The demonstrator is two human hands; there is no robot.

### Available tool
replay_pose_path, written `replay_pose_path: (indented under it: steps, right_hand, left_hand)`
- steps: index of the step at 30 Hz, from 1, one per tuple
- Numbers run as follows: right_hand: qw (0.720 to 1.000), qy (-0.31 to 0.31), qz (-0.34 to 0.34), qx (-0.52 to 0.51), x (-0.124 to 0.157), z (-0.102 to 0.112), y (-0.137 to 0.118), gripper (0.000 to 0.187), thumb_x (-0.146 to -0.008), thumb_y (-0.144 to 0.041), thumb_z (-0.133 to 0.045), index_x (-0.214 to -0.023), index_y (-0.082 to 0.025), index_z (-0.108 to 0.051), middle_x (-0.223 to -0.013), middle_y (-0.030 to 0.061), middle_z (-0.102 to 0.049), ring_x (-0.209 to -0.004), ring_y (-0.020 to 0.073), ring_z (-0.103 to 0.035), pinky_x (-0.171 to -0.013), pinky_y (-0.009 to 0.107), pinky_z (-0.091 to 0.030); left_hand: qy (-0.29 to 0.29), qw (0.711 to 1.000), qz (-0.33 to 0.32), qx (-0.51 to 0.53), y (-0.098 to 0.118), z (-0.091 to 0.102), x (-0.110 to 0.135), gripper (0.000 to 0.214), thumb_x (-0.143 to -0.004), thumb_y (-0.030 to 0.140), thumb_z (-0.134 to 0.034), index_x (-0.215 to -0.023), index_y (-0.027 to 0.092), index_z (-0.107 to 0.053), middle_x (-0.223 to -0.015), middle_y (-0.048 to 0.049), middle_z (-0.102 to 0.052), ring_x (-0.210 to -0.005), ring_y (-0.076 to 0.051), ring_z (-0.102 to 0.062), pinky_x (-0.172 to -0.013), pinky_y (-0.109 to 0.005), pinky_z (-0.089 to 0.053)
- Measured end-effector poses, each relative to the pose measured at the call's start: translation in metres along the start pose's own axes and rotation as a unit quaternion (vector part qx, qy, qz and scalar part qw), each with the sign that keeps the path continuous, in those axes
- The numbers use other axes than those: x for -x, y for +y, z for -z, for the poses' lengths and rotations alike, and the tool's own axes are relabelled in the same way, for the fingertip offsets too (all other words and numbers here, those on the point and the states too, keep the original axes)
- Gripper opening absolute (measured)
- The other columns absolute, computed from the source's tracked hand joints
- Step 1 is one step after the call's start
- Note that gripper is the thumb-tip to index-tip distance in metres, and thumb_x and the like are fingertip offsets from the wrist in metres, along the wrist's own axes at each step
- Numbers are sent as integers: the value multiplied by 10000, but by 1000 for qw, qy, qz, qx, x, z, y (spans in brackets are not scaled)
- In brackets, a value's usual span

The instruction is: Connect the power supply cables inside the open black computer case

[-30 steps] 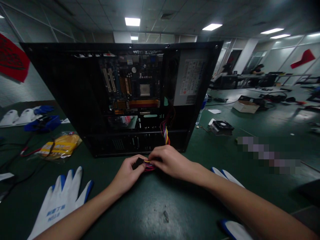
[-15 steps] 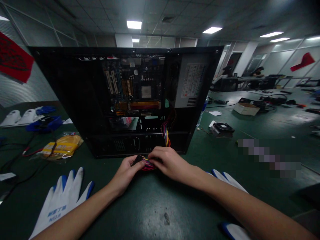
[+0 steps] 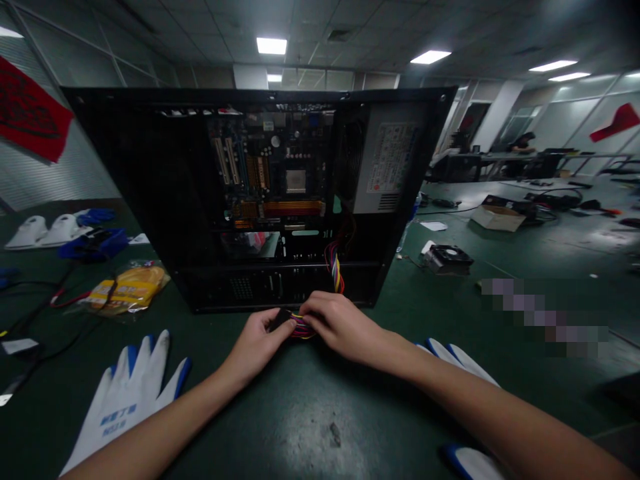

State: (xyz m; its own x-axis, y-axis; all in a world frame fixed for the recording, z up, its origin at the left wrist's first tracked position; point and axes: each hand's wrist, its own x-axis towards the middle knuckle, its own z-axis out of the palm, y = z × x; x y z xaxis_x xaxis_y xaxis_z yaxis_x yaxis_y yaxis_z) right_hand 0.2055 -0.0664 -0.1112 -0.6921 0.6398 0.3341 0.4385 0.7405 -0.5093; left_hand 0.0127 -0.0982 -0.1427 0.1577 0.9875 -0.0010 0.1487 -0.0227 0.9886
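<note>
Gripping a black connector, the left hand has its thumb and fingers closed around the piece, just above the green counter. The right hand pinches the coloured wires that run from that connector, its fingers closed and hiding part of them. Yellow, pink and dark strands show between the two hands. Both hands are in front of the lower edge of an open black computer case, which stands upright; a wire bundle hangs inside it and passes down behind the right hand.

In the case's upper right corner sits a grey power supply with a white label: rows of small print and a round reddish mark, too small to read. The motherboard carries no writing that can be made out.

Near the left forearm, a white glove with blue edges bears blue Chinese characters, 丁 among them, over a blurred second line. A yellow packet beyond it has lettering too smeared to read, and a red hanging at the far left shows dark, illegible figures. To the right of the case lies a black fan unit.
</note>
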Motion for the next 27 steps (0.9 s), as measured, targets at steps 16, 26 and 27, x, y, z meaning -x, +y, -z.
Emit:
replay_pose_path:
  steps: [16, 26, 27]
  right_hand:
    - [1000, -12, -18, 0, 2, -3, -2, 166, -900, -100, -548, -906, -126, -712, -878, 74, -686, -812, 158, -617, -776, 270, -466]
    - [998, -32, -53, 13, 1, 0, -7, 184, -906, -132, -561, -901, -149, -744, -825, 66, -681, -760, 161, -618, -718, 270, -445]
    - [998, -31, -45, 21, 1, 1, -7, 190, -914, -138, -557, -881, -150, -744, -811, 65, -664, -752, 158, -605, -709, 267, -440]
  left_hand:
    - [-38, 997, -28, -62, -1, 4, -4, 231, -785, 359, -667, -869, 153, -727, -897, -60, -743, -870, -220, -653, -814, -317, -484]
    - [26, 998, -34, -54, -3, -7, 0, 243, -801, 389, -660, -830, 162, -742, -863, -55, -752, -845, -231, -656, -776, -303, -484]
    - [28, 998, -35, -49, -3, -6, 0, 244, -801, 392, -663, -832, 163, -741, -858, -52, -750, -838, -228, -656, -772, -301, -484]
